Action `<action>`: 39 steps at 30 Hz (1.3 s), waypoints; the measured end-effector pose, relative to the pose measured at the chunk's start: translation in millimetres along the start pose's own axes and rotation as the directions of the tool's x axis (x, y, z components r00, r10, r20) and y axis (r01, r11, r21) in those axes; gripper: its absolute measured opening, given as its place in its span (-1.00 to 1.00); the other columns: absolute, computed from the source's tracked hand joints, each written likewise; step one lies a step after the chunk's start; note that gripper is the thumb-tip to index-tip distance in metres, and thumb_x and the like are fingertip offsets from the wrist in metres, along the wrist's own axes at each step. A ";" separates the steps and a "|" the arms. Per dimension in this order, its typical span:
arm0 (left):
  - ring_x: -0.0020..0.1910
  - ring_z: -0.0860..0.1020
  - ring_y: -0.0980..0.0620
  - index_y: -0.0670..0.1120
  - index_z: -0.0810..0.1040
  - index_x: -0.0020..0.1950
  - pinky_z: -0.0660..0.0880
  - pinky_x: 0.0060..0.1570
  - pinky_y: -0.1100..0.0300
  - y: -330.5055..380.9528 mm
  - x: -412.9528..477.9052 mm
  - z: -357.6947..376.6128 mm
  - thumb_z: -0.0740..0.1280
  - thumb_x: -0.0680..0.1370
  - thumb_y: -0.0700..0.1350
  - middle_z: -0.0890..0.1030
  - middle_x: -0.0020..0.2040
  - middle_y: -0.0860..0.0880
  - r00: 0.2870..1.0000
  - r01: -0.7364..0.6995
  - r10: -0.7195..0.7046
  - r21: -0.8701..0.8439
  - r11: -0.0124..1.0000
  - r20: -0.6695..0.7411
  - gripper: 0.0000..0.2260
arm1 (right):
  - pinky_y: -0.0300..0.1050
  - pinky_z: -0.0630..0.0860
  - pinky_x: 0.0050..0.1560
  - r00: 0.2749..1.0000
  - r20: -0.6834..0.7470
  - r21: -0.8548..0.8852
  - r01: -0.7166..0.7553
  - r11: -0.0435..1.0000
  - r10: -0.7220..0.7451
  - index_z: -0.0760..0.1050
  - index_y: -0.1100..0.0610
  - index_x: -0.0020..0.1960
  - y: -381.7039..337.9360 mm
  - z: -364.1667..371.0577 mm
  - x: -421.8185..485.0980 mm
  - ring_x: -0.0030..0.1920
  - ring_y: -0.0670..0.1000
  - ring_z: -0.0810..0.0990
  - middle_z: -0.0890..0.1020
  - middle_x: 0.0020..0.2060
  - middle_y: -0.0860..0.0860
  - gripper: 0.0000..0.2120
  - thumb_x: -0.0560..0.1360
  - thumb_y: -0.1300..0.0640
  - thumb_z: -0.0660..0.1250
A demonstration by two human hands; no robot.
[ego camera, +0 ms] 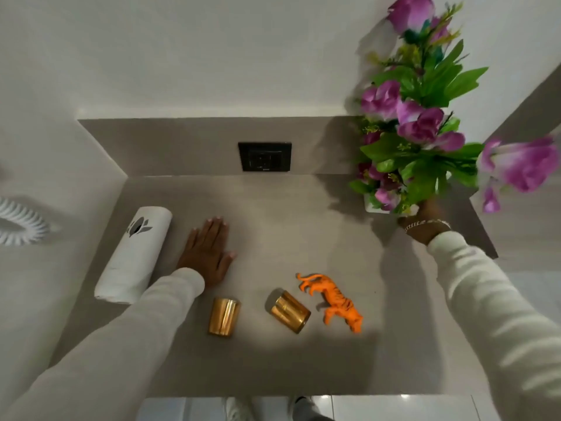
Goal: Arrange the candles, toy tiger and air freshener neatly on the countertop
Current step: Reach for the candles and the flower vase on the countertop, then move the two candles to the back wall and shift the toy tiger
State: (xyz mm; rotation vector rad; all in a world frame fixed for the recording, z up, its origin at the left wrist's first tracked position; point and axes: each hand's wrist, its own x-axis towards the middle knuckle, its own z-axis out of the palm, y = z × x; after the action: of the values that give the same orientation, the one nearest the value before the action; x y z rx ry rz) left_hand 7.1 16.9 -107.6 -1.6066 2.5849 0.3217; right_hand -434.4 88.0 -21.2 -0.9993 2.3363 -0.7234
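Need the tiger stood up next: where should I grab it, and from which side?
Grip the toy tiger across its orange torso, between front and hind legs, coming straight down from above. It lies on its side on the countertop, legs pointing toward the right-hand candle, so the back side offers the fingers more room.

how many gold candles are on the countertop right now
2. One gold candle lies near the left sleeve; the other lies tipped beside the toy tiger. None seem hidden.
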 end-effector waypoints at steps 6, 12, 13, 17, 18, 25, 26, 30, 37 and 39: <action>0.48 0.20 -0.14 -0.19 0.29 0.42 0.10 0.47 0.01 34.9 -26.3 -35.1 0.20 0.58 0.06 0.27 0.49 -0.19 0.971 0.223 -0.234 -0.557 0.800 0.053 -0.51 | 0.05 0.52 -0.02 0.931 -0.273 0.189 0.298 0.936 -0.241 0.44 0.13 0.15 -0.8 46.6 -131.0 -0.05 0.10 0.55 0.61 -0.05 0.13 -0.51 0.24 0.27 0.41; 0.20 0.45 -0.18 -0.12 0.46 0.22 0.38 0.17 0.07 58.2 -87.5 -43.2 0.41 0.33 0.23 0.49 0.17 -0.18 0.920 0.380 -0.306 -0.375 0.845 0.243 -0.40 | -0.17 0.51 -0.09 0.827 0.359 -0.068 0.487 0.871 -0.434 0.56 0.04 -0.06 -52.3 93.8 -185.2 -0.08 0.03 0.63 0.65 -0.17 -0.02 -0.69 0.26 -0.07 0.46; 0.15 0.47 -0.16 -0.10 0.48 0.16 0.40 0.12 0.10 59.5 -95.1 -41.5 0.44 0.31 0.20 0.49 0.12 -0.16 0.908 0.405 -0.317 -0.380 0.832 0.274 -0.45 | -0.11 0.53 -0.03 0.797 0.451 -0.199 0.529 0.825 -0.402 0.55 0.06 0.01 -58.1 100.0 -185.9 -0.02 0.11 0.61 0.66 -0.09 0.04 -0.60 0.26 -0.13 0.44; -0.12 0.56 -0.06 -0.07 0.53 -0.08 0.51 -0.13 0.16 64.1 -111.4 -37.5 0.51 0.27 0.04 0.61 -0.07 -0.08 0.899 0.437 -0.351 -0.512 0.739 0.261 -0.66 | -0.07 0.52 -0.02 0.772 0.558 -0.410 0.575 0.708 -0.304 0.51 0.04 -0.08 -69.0 118.4 -190.2 0.00 0.15 0.61 0.64 -0.07 0.06 -0.56 0.23 -0.26 0.38; -0.13 0.56 -0.05 -0.06 0.54 -0.08 0.52 -0.14 0.17 65.1 -113.4 -37.4 0.52 0.26 0.02 0.61 -0.09 -0.06 0.902 0.431 -0.355 -0.537 0.725 0.245 -0.67 | -0.08 0.50 -0.05 0.777 0.556 -0.438 0.576 0.690 -0.296 0.50 0.03 -0.13 -70.7 121.8 -191.2 -0.03 0.15 0.61 0.65 -0.09 0.06 -0.61 0.24 -0.24 0.37; -0.13 0.59 0.04 0.01 0.55 0.05 0.49 -0.15 0.33 61.8 -95.6 -48.7 0.57 0.22 -0.03 0.63 -0.08 0.04 0.909 0.242 -0.415 -0.793 0.559 -0.015 -0.55 | -0.11 0.51 -0.08 0.841 0.427 -0.375 0.499 0.781 -0.332 0.54 0.01 -0.08 -81.7 123.8 -175.3 -0.06 0.18 0.63 0.69 -0.12 0.06 -0.54 0.14 -0.25 0.33; -0.10 0.59 0.02 0.00 0.54 0.10 0.52 -0.06 0.23 61.2 -84.6 -53.6 0.58 0.22 -0.03 0.62 -0.04 0.03 0.904 0.208 -0.423 -0.802 0.560 -0.061 -0.52 | -0.11 0.52 -0.05 0.858 0.376 -0.326 0.475 0.817 -0.349 0.56 0.00 -0.06 -86.2 121.2 -166.4 -0.04 0.18 0.63 0.70 -0.13 0.05 -0.52 0.13 -0.25 0.35; -0.02 0.60 -0.03 -0.01 0.51 0.14 0.56 0.05 0.10 61.4 -25.3 -70.5 0.59 0.22 -0.11 0.63 0.06 -0.04 0.866 0.101 -0.470 -0.862 0.497 -0.170 -0.47 | -0.06 0.58 -0.06 0.916 0.137 -0.099 0.391 0.915 -0.376 0.58 0.01 -0.06 -111.8 121.5 -120.5 -0.09 0.15 0.65 0.72 -0.19 0.05 -0.58 0.16 -0.17 0.49; -0.01 0.57 -0.03 -0.04 0.49 0.12 0.46 -0.07 0.30 54.3 66.4 -59.3 0.58 0.23 -0.23 0.58 0.04 -0.01 0.817 0.048 -0.521 -0.870 0.491 -0.249 -0.47 | -0.02 0.58 0.01 0.962 0.022 0.078 0.270 0.960 -0.273 0.55 0.05 0.00 -141.4 154.7 -44.6 -0.04 0.15 0.63 0.70 -0.12 0.07 -0.58 0.20 -0.03 0.53; 0.02 0.57 -0.06 -0.06 0.48 0.14 0.50 -0.02 0.22 52.0 83.1 -52.5 0.58 0.23 -0.24 0.60 0.08 -0.08 0.812 0.052 -0.525 -0.864 0.501 -0.256 -0.47 | -0.01 0.58 0.01 0.968 0.009 0.061 0.251 0.966 -0.252 0.55 0.05 0.01 -141.9 162.9 -30.0 -0.03 0.17 0.63 0.70 -0.10 0.09 -0.60 0.22 -0.04 0.51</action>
State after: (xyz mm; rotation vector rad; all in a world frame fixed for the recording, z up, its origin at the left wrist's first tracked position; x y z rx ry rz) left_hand -74.3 -45.2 -64.3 -2.7321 2.4794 1.4928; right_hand -244.9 -17.6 -44.2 -1.2855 2.1825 -0.8714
